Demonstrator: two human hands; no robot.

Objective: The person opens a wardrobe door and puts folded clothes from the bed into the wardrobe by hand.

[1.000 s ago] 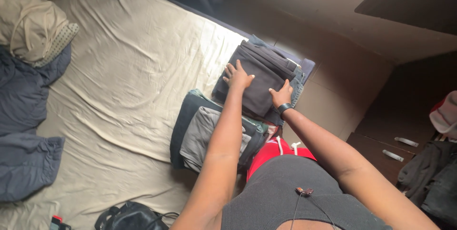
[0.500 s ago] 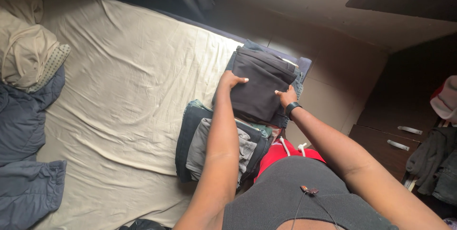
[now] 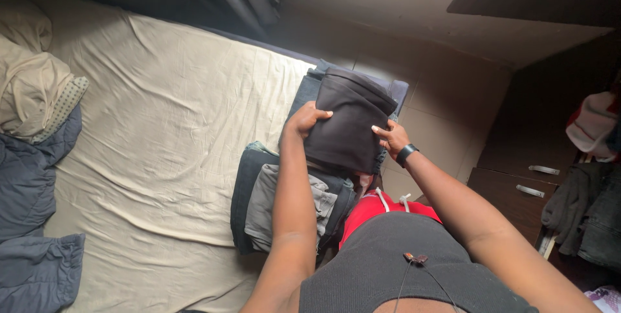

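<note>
Folded black garment (image 3: 346, 122) clamped between left hand (image 3: 305, 121) and right hand (image 3: 392, 137), fingers curled round its edges.

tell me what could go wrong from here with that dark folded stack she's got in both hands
1. The left hand and right hand grip the dark folded stack only at its two side edges, so the middle layers might sag or slide out.
2. The stack sits at the corner of the bed, next to the tiled floor; a slipped piece could drop off the edge.
3. Swinging it low might knock the second folded pile askew.
</note>
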